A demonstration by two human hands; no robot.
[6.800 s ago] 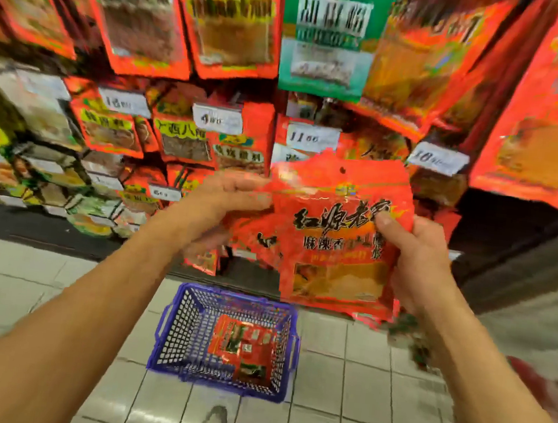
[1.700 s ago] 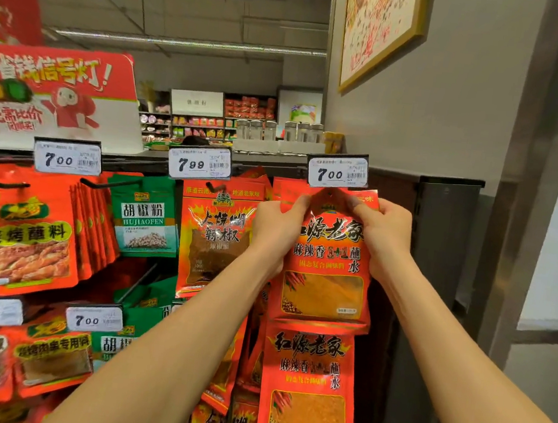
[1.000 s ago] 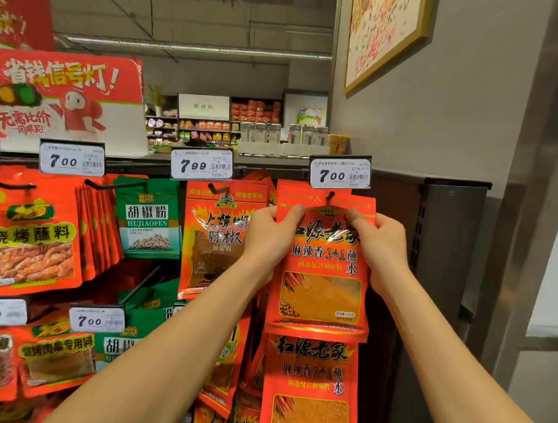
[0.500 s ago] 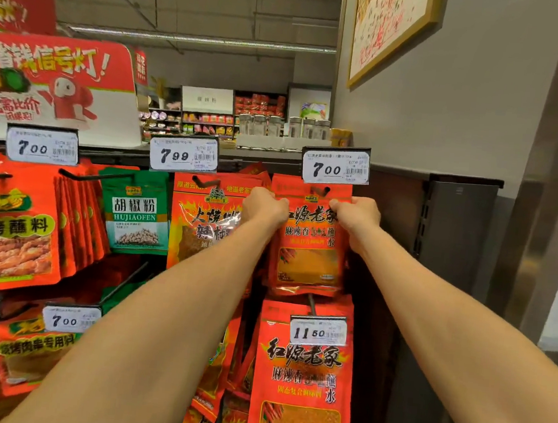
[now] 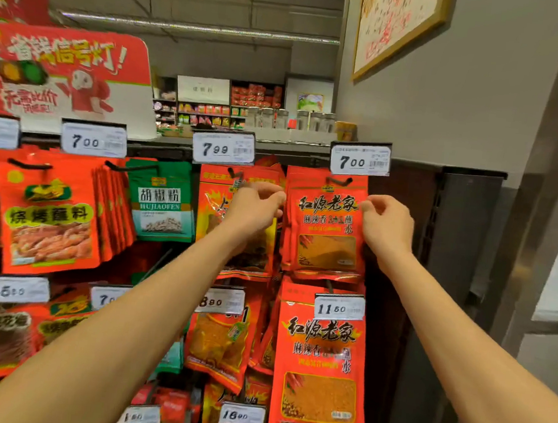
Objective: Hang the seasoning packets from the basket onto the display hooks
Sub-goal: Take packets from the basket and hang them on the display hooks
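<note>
Packet: I see the red seasoning packet (image 5: pixel 329 223) hanging at the front of a stack on the top-row hook (image 5: pixel 339 182), at the right end of the rack, directly under the 7.00 price tag (image 5: pixel 359 160).
Left hand: my left hand (image 5: pixel 253 208) is up at the packet's left edge, fingers curled; fingertips lie at or just beside the edge, and I cannot tell whether they pinch it or only touch it.
Right hand: my right hand (image 5: pixel 386 224) is at the packet's right edge, thumb and fingers curled with their tips close together at the upper right side; I cannot tell if they are clamped on it.
Neighbour on the left: a red packet with flame print (image 5: pixel 222 215) hangs beside it under the 7.99 tag (image 5: pixel 223 148), partly behind my left hand.
Below: a larger red packet (image 5: pixel 321 370) of the same design hangs under an 11.50 tag (image 5: pixel 339 308).
Further left: a green pepper packet (image 5: pixel 159 202) and an orange-red barbecue dip packet (image 5: pixel 46 218) hang on their own hooks.
Right end of rack: a dark panel (image 5: pixel 454 229) stands against a grey wall (image 5: pixel 470 111).
Basket: out of view.
</note>
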